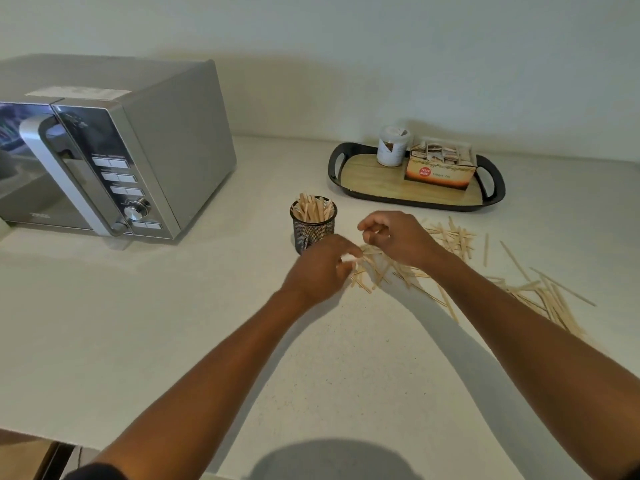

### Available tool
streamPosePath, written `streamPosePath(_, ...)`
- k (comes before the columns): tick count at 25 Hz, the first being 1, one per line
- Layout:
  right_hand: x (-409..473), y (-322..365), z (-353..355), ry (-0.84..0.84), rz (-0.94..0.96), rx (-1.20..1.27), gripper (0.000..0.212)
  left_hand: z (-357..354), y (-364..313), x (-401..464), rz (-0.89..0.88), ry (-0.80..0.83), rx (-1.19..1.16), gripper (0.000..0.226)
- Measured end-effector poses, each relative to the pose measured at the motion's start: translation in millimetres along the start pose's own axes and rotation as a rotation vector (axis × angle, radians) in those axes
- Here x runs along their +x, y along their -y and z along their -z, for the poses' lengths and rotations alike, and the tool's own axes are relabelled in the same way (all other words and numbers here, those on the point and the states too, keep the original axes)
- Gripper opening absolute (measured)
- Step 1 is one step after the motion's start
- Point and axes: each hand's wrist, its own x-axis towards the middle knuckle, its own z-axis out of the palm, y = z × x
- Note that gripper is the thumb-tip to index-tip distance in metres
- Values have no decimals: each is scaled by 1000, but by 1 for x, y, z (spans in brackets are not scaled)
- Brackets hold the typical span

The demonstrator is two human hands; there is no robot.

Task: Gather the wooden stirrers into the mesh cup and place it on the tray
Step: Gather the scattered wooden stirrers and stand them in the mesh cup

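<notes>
A black mesh cup (313,226) stands upright on the white counter, holding several wooden stirrers (312,208) on end. Many more loose stirrers (453,237) lie scattered to its right, down to a long pile (550,301) near my right forearm. My left hand (322,271) is just in front of the cup, its fingers pinched on a few stirrers at the left end of the scatter; it is blurred. My right hand (398,239) hovers right of the cup, its fingers curled around some pale stirrers. The black-rimmed tray (367,173) with a wooden floor sits behind.
On the tray stand a white jar (391,147) and an orange tea box (438,168); its left half is bare. A silver microwave (114,150) fills the left of the counter. The wall runs behind, and the counter's front edge is near my body.
</notes>
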Motion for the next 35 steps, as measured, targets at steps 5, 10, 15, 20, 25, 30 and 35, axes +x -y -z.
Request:
streamPosePath(5,-43,-30,-12,29,-61,-148,31,-31,0,-6,60,53,156,38)
streamPosePath(10,-87,-54,-11,-3,-90,-169,35,-58,-15,-9,46,70,226,49)
streamPosePath(15,-130,-81,10,-122,-140,-224,40,-82,-42,-9,-20,101,149,51)
streamPosePath(20,-160,-135,67,-261,-246,-337,35,-106,-77,-29,-99,136,55,46)
streamPosePath(25,-173,-200,123,-304,-531,-489,23,-140,-125,-15,-319,293,15,43)
streamPosePath(30,-182,-213,125,-198,-612,-605,24,-177,-159,17,-359,502,113,55)
streamPosePath(35,-175,-188,101,-157,-523,-613,16,-189,-165,37,-344,443,192,58)
